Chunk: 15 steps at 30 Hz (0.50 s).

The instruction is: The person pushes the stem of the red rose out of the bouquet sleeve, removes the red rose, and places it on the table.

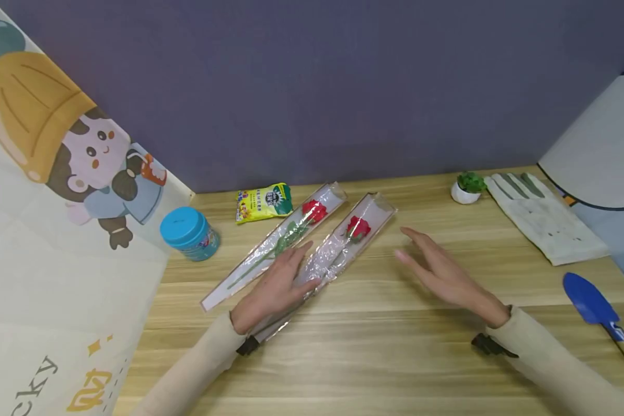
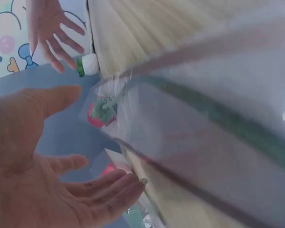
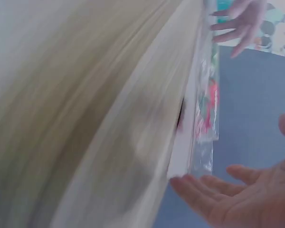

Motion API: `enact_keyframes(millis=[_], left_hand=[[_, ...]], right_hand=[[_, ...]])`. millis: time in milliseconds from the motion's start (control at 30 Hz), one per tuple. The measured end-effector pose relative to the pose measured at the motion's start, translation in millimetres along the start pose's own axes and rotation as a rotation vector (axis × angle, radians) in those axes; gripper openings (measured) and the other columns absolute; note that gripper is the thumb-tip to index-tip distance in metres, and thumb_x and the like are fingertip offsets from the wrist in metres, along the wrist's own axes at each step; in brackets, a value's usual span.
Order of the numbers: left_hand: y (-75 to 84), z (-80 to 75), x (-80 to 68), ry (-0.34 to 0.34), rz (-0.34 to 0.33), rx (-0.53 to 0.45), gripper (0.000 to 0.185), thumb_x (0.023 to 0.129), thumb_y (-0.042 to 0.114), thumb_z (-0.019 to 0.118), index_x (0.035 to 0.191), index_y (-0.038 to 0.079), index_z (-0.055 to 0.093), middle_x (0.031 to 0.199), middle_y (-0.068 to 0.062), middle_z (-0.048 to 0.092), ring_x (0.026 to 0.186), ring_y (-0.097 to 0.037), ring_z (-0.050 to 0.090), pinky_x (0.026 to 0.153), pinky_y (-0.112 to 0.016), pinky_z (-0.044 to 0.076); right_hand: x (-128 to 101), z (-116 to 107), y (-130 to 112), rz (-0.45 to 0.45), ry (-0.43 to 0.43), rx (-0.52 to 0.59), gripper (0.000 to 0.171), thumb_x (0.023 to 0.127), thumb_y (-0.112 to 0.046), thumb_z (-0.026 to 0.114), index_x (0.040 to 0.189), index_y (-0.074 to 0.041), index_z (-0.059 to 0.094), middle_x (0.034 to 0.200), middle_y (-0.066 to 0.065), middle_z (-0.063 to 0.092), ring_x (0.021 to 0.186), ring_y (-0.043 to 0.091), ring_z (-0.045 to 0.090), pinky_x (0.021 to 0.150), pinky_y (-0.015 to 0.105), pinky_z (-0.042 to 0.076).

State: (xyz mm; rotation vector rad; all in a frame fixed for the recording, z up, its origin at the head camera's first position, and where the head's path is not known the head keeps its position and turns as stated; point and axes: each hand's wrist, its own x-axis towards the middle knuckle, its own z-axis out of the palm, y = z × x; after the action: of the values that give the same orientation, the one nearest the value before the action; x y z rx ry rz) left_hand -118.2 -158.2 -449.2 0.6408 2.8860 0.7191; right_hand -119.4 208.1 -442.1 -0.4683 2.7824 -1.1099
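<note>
Two red roses in clear plastic sleeves lie side by side on the wooden table [image 1: 374,346], pointing to the far right. The left rose [image 1: 314,210] and the right rose [image 1: 357,227] both show their heads. My left hand [image 1: 297,264] lies flat with straight fingers over the gap between the two sleeves, thumb on the right sleeve [image 1: 338,254]. My right hand [image 1: 413,249] hovers open just right of that sleeve, touching nothing. In the left wrist view the left hand's palm [image 2: 52,190] is spread near a rose [image 2: 100,114]. In the right wrist view the right hand [image 3: 237,197] is open beside a sleeve [image 3: 206,109].
A blue-lidded jar [image 1: 189,233] and a yellow snack packet [image 1: 264,202] sit at the back left. A small potted plant [image 1: 467,187] and a white glove [image 1: 545,218] lie at the back right. A blue trowel [image 1: 593,306] is at the right edge. A cartoon poster [image 1: 57,190] borders the left.
</note>
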Motion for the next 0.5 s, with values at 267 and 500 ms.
enact_keyframes(millis=[267,500], left_hand=[[0.2,3.6,0.3,-0.010,-0.101,-0.094,0.089,0.090,0.042,0.080,0.161,0.013,0.036,0.158,-0.016,0.051,0.144,-0.036,0.051,0.123,-0.052,0.042],[-1.5,5.1,7.6,0.006,-0.128,-0.232,0.095,0.078,0.026,0.092,0.157,0.008,0.042,0.141,-0.020,0.064,0.123,-0.038,0.067,0.107,-0.050,0.057]], right_hand=[[20.3,18.0,-11.4,0.155,-0.171,0.570,0.063,0.113,-0.032,0.044,0.158,0.009,0.027,0.155,0.037,0.044,0.136,0.047,0.056,0.106,0.048,0.058],[33.6,35.9,-16.3,0.313,-0.282,0.885,0.062,0.114,-0.030,0.039,0.157,0.011,0.021,0.156,0.037,0.042,0.133,0.032,0.061,0.110,0.037,0.056]])
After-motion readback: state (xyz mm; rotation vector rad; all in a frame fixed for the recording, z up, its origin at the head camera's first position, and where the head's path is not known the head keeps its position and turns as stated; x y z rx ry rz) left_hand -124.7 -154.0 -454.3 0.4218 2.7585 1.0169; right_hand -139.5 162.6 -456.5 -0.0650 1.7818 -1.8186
